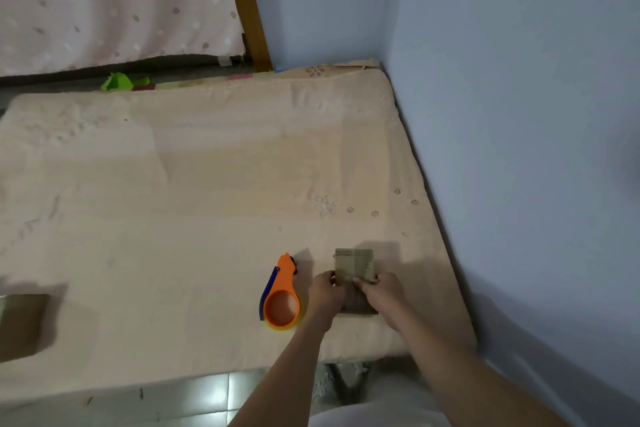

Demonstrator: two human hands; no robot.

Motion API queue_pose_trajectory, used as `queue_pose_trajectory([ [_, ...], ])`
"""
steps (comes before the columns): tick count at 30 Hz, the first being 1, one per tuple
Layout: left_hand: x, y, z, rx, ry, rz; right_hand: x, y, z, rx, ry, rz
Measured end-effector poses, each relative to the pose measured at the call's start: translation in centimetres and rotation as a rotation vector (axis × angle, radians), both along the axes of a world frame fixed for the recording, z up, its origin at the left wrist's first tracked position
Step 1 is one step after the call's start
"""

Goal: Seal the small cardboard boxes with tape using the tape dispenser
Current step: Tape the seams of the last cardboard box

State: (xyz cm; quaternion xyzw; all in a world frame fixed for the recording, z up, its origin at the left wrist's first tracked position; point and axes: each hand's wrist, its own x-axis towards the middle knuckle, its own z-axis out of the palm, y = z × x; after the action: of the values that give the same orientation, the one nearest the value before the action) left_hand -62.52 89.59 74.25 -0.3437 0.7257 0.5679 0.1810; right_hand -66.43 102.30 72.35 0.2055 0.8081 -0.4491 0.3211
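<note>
A small cardboard box stands on the beige mattress near its front right corner. My left hand grips the box's left side. My right hand holds its right side, fingers curled over the top near the middle. A strip of tape seems to run across the box's top. The orange tape dispenser, with a blue blade guard, lies flat on the mattress just left of my left hand, untouched.
Another cardboard box sits at the mattress's left edge, partly cut off. Blue walls close in the right side and back. A dotted pink curtain and wooden post stand behind. Tiled floor shows below the front edge.
</note>
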Motion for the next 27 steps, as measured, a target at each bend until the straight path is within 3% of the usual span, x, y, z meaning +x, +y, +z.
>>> queue_pose_trajectory([
  [14, 0.8, -3.7, 4.1, 0.033, 0.14, 0.196, -1.9, -1.8, 3.9, -0.206, 0.151, 0.093],
  [19, 3.7, -7.0, 6.0, -0.015, 0.204, 0.245, -0.3, -5.1, 5.5, -0.337, 0.146, 0.152],
  [27, 11.4, -14.9, 6.5, -0.018, 0.225, 0.376, 6.2, -13.6, 7.0, -0.364, 0.168, 0.269],
])
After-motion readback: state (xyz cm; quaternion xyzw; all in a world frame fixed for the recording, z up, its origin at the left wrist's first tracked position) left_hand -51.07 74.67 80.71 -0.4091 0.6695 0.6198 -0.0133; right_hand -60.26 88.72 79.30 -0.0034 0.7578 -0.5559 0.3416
